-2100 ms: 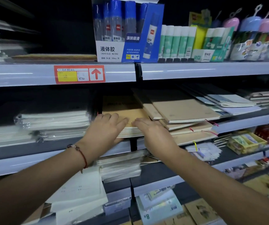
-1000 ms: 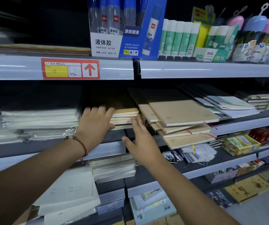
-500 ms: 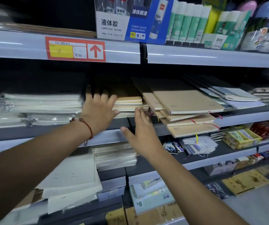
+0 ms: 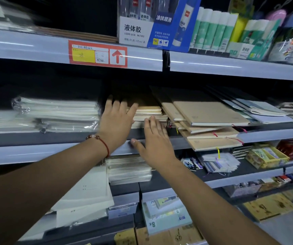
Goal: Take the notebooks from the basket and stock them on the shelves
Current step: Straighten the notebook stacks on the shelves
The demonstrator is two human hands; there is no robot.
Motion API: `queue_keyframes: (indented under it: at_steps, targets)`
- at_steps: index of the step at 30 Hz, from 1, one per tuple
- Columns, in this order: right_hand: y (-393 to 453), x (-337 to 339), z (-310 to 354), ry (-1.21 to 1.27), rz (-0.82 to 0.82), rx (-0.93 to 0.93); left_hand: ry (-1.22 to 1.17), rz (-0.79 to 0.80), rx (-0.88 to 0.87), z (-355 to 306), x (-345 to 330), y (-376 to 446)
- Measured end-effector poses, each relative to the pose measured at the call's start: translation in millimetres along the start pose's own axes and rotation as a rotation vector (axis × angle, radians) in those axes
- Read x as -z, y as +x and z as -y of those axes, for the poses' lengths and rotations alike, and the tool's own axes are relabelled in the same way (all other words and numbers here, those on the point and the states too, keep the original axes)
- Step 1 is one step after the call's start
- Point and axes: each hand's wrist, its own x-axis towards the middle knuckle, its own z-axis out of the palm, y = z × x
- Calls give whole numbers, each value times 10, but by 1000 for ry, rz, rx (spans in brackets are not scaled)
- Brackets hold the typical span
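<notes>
Head view: both hands up at the middle shelf [image 4: 57, 137] w/ fingers straight, holding nothing. Left hand [image 4: 116, 123] lies flat vs. the left side of a kraft notebook stack [image 4: 148, 113], fingers spread a bit wide, tips reaching up past the stack's top into the dark; red bead bracelet [image 4: 100, 141] on that wrist. Right hand [image 4: 153, 138] is flat too, fingers close together, tips touching the stack's front edge low down, thumb out to the left over the shelf lip. Just right of the right fingertips sits a 2nd pile of kraft notebooks [image 4: 207, 114], fanned out, w/ red ribbon markers hanging off the edges. Left of the left fingers: plastic-wrapped white pads [image 4: 57, 112]. Above the fingers, shelf edge carries a red price tag [image 4: 98, 55] w/ up arrow; liquid glue box [image 4: 142, 30] on top. Basket not in shot.
</notes>
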Motion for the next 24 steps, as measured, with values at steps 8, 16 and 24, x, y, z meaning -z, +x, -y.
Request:
queue_keyframes:
  at_steps: [8, 16, 24]
  targets:
    - [166, -32, 13, -91, 81, 159, -60, 94, -73, 72, 94, 92]
    - [52, 44, 93, 26, 46, 161, -132, -110, -108, 222, 112, -356]
    - [35, 225, 764, 513, -29, 117, -463, -180, 410, 1586, 132, -825]
